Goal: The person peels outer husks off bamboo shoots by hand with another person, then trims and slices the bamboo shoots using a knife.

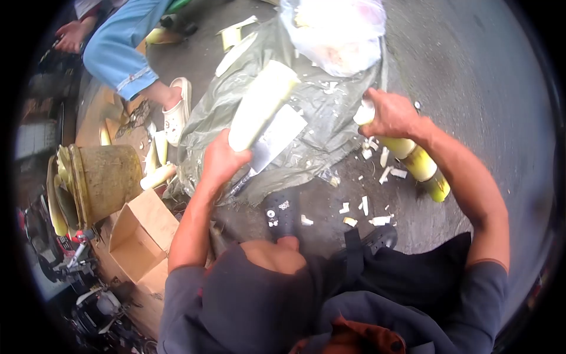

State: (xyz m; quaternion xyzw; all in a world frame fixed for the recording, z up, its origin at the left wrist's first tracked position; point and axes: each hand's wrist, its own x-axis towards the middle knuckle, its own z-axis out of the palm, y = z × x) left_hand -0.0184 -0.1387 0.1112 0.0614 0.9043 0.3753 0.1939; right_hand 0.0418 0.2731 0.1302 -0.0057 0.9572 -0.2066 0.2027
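My left hand (224, 156) is closed round the lower end of a thick, pale stalk piece (265, 100), which tilts up to the right. Beneath it a broad cleaver (278, 137) lies on the grey plastic sheet (206, 115), its dark handle pointing down-left. On the right, my right hand (389, 115) has its fingers wrapped round a small white piece (365, 112). Just below that hand a yellow-green ringed stalk (420, 164) lies on the ground, its upper end partly hidden by the hand and forearm.
White scraps (380, 220) litter the ground near my feet. A filled plastic bag (339, 35) sits at the top. To the left are a yellowish bucket (115, 177), an open cardboard box (141, 239) and another person's leg (118, 53) with a clog (177, 115).
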